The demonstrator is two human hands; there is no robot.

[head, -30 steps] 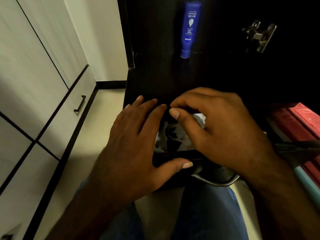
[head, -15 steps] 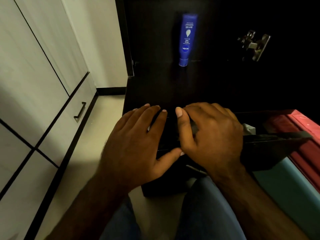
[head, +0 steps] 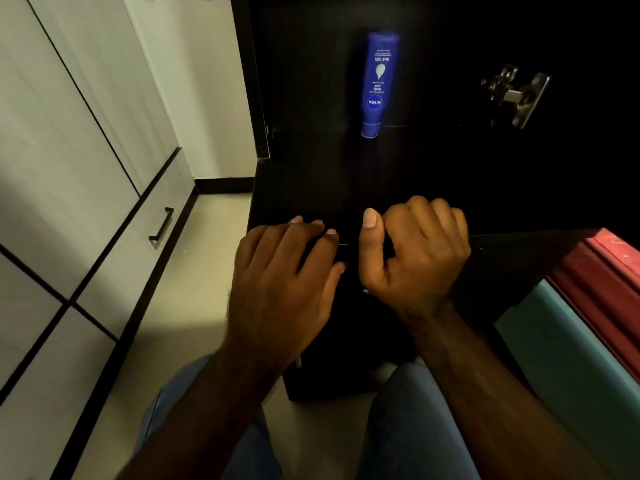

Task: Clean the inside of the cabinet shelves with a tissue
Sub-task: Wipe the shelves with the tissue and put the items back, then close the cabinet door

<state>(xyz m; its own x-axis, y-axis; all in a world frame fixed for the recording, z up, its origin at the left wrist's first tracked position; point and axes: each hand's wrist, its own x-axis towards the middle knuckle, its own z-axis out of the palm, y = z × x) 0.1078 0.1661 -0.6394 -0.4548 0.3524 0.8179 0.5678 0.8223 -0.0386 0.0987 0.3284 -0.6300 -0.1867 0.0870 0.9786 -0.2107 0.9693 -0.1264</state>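
Observation:
The dark cabinet [head: 311, 181] stands open in front of me, its shelf interior almost black. Below the shelf a dark drawer front [head: 329, 372] sits nearly flush with the cabinet. My left hand [head: 284, 282] lies flat on the drawer's top edge with its fingers stretched forward and nothing in it. Beside it, my right hand [head: 415, 258] is curled into a fist against the same edge, thumb pointing up. No tissue is visible; whether the fist hides one I cannot tell.
A blue lotion bottle [head: 377, 84] stands on the shelf at the back. A metal hinge [head: 516, 95] is fixed at the upper right. A red and a teal object [head: 602, 282] lie at the right. White wardrobe drawers with a black handle [head: 161, 225] line the left.
The drawer, open earlier with a white tissue pack showing inside, has slid in under both hands. My right hand has curled from spread fingers into a fist.

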